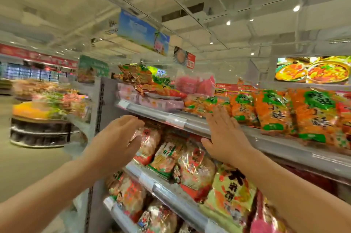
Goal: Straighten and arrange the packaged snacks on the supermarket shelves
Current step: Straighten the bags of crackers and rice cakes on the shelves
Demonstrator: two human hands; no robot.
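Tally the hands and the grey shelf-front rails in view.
Hands: 2, the left hand and the right hand, both holding nothing.
Shelf rails: 3, the top rail, middle rail and bottom rail.
Total: 5

Top shelf (pixel 191 124): orange-and-green snack bags (pixel 273 111) stand in a row; pink packs (pixel 152 101) lie flat at its left end.
Middle shelf (pixel 169 193): red and green snack bags (pixel 191 166) lean side by side.
Bottom shelf (pixel 117 215): more bags (pixel 131 193).
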